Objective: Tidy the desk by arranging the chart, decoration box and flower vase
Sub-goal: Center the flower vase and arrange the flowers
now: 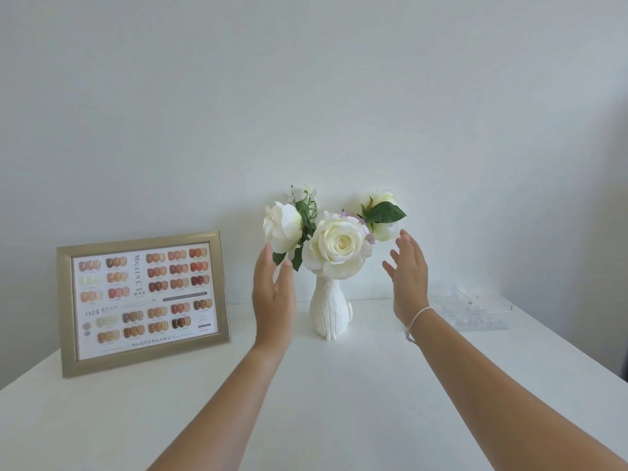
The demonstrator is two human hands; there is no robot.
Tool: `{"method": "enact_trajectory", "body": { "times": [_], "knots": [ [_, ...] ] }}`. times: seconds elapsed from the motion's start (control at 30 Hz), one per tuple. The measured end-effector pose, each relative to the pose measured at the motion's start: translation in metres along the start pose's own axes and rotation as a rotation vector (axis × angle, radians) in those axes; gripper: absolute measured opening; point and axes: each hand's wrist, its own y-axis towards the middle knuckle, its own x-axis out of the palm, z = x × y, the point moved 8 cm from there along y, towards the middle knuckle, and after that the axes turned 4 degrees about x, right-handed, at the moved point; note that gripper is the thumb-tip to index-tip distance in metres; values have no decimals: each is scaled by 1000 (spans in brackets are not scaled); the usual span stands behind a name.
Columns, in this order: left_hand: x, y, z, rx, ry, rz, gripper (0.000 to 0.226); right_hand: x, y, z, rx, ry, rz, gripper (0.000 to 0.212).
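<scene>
A white vase (329, 309) with several white roses stands upright near the back middle of the white desk (323, 402). My left hand (273, 294) is raised just left of the flowers, fingers apart, fingertips by the leftmost rose. My right hand (409, 277) hovers to the right of the bouquet, also with fingers spread and holding nothing. A gold-framed nail colour chart (142, 300) stands propped at the back left. The clear plastic decoration box (472, 309) lies flat at the back right.
A plain pale wall (306, 96) rises directly behind the desk. The desk's right edge (584, 355) slants away, with a dark gap beyond it. A white bracelet circles my right wrist (416, 319).
</scene>
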Motion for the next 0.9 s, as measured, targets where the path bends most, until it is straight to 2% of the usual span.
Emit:
{"method": "enact_trajectory", "body": {
  "times": [0.13, 0.27, 0.47, 0.57, 0.7, 0.9],
  "knots": [
    [29, -9, 1, 31, 18, -163, 52, 12, 1, 10, 120, 82, -99, 44],
    [48, -13, -1, -8, -91, -233, 53, 34, -17, 18, 125, 53, -289, 39],
    [57, -10, -1, -60, -217, -255, 55, 56, -33, 22, 159, 39, -420, 34],
    [53, -5, -1, -62, -263, -238, 45, 57, -34, 22, 148, 15, -439, 34],
    [50, -3, -3, -87, -281, -225, 40, 39, -22, 19, 100, -34, -348, 36],
    [48, -2, -5, -57, -252, -231, 44, -11, 32, 14, 91, 71, 33, 41]
  ]
}}
